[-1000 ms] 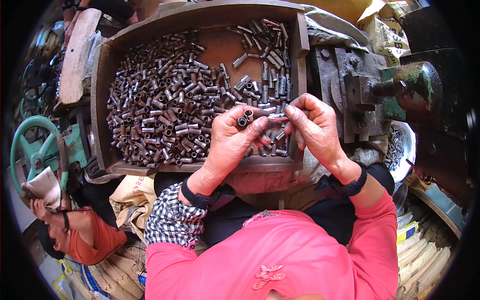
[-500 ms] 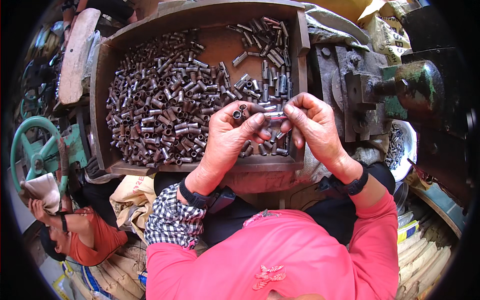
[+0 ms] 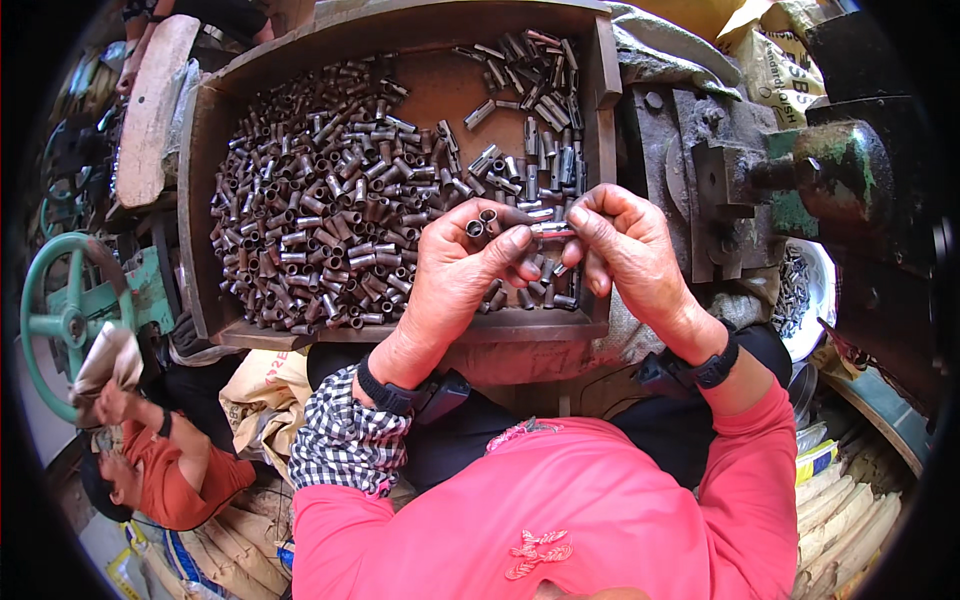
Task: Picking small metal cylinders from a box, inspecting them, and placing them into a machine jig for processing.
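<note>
Both my hands are raised over the near right part of a wooden tray [image 3: 420, 20]. Small metal tubes [image 3: 330, 200] are heaped across its left and middle. My left hand [image 3: 460, 255] is closed, with a couple of short tubes [image 3: 482, 224] in its curled fingers. Its thumb and fingertips also pinch one end of a slim, shiny metal tube [image 3: 549, 229]. My right hand [image 3: 630, 240] pinches the other end of that tube between thumb and fingers. Slotted shiny tubes [image 3: 545, 165] lie just beyond my hands, at the tray's right side.
A heavy machine with a worn green cylinder [image 3: 845, 175] stands close on the right. Below it is a white basin [image 3: 825, 300] of small metal parts. At left, a person in an orange top [image 3: 190, 480] is beside a green handwheel [image 3: 75, 320]. Sacks [image 3: 265, 390] lie around.
My hands and the tube between them stay almost in place. At left, the other person's hand and the pale cloth have shifted right and downward from the handwheel.
</note>
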`<action>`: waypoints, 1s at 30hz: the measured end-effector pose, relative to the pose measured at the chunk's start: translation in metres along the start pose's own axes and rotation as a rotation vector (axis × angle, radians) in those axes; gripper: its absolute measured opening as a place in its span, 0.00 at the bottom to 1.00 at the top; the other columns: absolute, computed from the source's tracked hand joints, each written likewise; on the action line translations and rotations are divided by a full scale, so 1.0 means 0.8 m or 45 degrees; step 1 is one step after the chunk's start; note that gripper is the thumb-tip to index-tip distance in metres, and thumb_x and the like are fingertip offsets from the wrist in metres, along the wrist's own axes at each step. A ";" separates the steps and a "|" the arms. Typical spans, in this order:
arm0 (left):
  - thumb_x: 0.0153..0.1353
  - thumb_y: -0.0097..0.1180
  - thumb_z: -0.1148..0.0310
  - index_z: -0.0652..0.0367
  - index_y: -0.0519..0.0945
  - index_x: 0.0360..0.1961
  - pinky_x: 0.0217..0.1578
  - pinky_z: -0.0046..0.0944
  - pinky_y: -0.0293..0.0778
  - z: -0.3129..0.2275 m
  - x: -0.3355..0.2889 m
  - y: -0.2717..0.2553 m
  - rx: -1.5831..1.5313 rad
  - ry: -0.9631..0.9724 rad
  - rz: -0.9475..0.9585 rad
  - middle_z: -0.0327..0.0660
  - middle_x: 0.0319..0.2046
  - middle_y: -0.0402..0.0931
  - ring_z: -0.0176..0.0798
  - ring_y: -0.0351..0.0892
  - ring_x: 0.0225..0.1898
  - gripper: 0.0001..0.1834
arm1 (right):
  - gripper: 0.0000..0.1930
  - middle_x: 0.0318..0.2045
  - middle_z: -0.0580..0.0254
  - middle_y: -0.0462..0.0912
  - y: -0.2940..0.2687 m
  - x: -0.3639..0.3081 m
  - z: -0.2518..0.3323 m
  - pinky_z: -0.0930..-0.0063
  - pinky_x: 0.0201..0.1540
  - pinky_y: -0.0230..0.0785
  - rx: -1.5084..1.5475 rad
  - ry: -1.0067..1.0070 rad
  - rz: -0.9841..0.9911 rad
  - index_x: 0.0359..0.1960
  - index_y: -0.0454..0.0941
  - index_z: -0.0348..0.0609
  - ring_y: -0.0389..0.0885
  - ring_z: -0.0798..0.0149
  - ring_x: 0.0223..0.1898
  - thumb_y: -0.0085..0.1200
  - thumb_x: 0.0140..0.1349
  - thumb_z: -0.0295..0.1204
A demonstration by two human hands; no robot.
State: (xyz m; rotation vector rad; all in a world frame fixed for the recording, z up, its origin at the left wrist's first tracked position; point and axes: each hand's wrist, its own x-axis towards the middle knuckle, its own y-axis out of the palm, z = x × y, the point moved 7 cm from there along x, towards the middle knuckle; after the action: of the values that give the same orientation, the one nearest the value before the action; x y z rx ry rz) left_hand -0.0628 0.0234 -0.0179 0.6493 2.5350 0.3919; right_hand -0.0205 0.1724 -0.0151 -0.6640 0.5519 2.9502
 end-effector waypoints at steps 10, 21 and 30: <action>0.58 0.57 0.70 0.65 0.74 0.37 0.20 0.27 0.74 0.006 -0.003 0.003 -0.013 -0.052 -0.009 0.42 0.26 0.78 0.32 0.78 0.21 0.10 | 0.08 0.20 0.62 0.79 0.004 -0.003 -0.002 0.89 0.13 0.58 0.019 0.026 0.007 0.35 0.71 0.35 0.67 0.82 0.11 0.49 0.64 0.29; 0.56 0.60 0.73 0.64 0.74 0.36 0.19 0.26 0.75 0.008 -0.008 0.016 0.096 -0.135 0.174 0.38 0.23 0.77 0.30 0.78 0.20 0.09 | 0.08 0.17 0.64 0.77 0.009 -0.004 0.005 0.87 0.10 0.56 -0.102 0.100 0.212 0.29 0.72 0.38 0.66 0.80 0.09 0.52 0.61 0.29; 0.59 0.54 0.75 0.66 0.74 0.40 0.21 0.26 0.73 0.008 -0.001 0.013 -0.132 -0.120 0.152 0.42 0.29 0.77 0.31 0.77 0.22 0.09 | 0.08 0.19 0.64 0.77 0.014 -0.009 0.015 0.83 0.14 0.64 -0.265 -0.145 0.070 0.35 0.72 0.35 0.72 0.76 0.13 0.47 0.63 0.28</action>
State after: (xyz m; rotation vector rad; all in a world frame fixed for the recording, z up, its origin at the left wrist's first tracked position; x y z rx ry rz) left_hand -0.0550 0.0329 -0.0189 0.7626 2.3770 0.5186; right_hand -0.0204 0.1661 0.0022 -0.4990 0.2603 3.1006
